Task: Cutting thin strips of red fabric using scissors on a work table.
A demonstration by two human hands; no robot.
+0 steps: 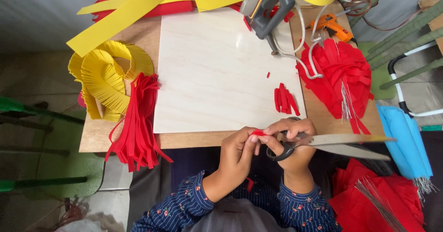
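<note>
My left hand [236, 152] pinches a small red foam piece [258, 133] at the near edge of the table. My right hand [295, 142] touches the same piece with its fingertips while holding black-handled scissors [337, 143], blades open and pointing right. A small pile of cut red strips [285, 99] lies on the white board [217, 70] just beyond my hands.
Fringed red strips [137, 126] and yellow fringed coils [108, 77] sit at left, long yellow bands [138, 6] at the back. A grey glue gun [270, 6], an orange glue gun [331, 26], a red fringe pile with wires [341, 77] and blue rolls [406, 139] lie at right.
</note>
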